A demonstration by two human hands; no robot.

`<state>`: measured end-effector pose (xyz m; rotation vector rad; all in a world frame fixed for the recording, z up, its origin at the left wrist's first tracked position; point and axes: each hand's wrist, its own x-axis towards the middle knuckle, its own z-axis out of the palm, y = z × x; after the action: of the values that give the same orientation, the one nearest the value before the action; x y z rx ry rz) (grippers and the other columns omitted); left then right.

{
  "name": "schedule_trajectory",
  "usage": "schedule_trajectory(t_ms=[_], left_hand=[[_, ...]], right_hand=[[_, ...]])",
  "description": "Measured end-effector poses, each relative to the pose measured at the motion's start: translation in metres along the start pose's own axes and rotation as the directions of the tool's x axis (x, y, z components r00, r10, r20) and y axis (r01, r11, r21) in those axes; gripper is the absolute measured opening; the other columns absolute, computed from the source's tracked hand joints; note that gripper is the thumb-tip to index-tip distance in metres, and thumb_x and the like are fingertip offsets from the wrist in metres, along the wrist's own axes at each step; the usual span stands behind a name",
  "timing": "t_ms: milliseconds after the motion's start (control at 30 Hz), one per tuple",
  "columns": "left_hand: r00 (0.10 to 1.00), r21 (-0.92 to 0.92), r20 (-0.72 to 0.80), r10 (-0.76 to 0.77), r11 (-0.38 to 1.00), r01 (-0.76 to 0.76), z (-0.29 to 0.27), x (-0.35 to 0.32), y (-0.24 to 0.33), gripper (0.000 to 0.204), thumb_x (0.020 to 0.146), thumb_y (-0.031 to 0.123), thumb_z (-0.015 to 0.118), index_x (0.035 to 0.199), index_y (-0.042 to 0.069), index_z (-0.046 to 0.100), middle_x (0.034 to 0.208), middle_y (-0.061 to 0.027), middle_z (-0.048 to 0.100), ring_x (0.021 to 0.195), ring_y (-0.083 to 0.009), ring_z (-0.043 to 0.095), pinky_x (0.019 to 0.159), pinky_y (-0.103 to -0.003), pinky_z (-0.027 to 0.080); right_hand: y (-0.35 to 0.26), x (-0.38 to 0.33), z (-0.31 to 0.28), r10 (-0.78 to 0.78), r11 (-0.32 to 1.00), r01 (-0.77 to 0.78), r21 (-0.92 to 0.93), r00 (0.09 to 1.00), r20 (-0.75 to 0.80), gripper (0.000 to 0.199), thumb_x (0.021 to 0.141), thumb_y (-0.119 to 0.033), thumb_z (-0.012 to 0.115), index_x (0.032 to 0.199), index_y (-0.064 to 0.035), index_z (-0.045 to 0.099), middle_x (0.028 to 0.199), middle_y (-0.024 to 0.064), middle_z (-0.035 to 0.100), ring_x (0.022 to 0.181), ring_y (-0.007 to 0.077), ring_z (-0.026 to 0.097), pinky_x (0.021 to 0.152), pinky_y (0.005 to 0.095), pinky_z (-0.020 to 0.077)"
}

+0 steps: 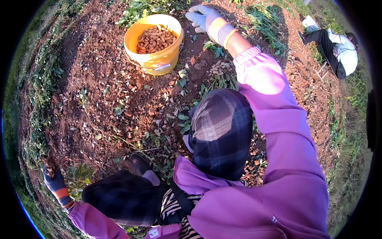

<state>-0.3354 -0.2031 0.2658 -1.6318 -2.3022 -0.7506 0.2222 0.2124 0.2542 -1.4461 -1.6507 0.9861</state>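
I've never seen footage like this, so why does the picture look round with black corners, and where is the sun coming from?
In the head view, the fisheye lens bends the field into a circle with a black rim. Low warm sunlight brightens the yellow bucket and the gloved right hand; the red soil lies largely in soft shadow. The left hand sits dim near the edge, slightly stretched.

One yellow bucket [155, 44] stands on the red soil, and the peanuts [155, 39] heaped inside it are too many and too small to count. Two gloved hands show: the right hand [203, 18] in one pale glove with a yellow cuff, just beside the bucket rim, and the left hand [53, 181] in one dark glove with an orange cuff. One other person [338, 49] sits well apart at the upper right, and two purple sleeves [274, 119] come into view.
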Motion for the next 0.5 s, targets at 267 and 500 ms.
schedule_trajectory(t_ms=[267, 500], left_hand=[[0.457, -0.132, 0.742, -0.490, 0.561, 0.817, 0.010, -0.118, -0.175, 0.038, 0.071, 0.004, 0.065, 0.106, 0.001, 0.053, 0.089, -0.0042, 0.059, 0.081, -0.0149, 0.053, 0.071, -0.027, 0.044], [0.395, 0.320, 0.605, -0.692, 0.665, 0.675, 0.008, -0.170, -0.180, 0.041, 0.070, 0.008, 0.065, 0.109, 0.002, 0.052, 0.090, -0.0052, 0.058, 0.081, -0.0161, 0.052, 0.071, -0.028, 0.044]], right_hand=[[0.245, -0.166, -0.119, 0.378, 0.896, -0.404, -0.184, 0.912, -0.162, 0.019, 0.075, -0.023, 0.056, 0.082, -0.0055, 0.061, 0.073, 0.0117, 0.062, 0.066, 0.0206, 0.057, 0.064, 0.0340, 0.0455], [0.283, -0.242, -0.090, 0.348, 0.702, -0.527, -0.478, 0.840, -0.416, 0.055, 0.072, -0.040, 0.061, 0.111, -0.0021, 0.051, 0.112, 0.0223, 0.051, 0.103, 0.0341, 0.050, 0.087, 0.0392, 0.0400]])
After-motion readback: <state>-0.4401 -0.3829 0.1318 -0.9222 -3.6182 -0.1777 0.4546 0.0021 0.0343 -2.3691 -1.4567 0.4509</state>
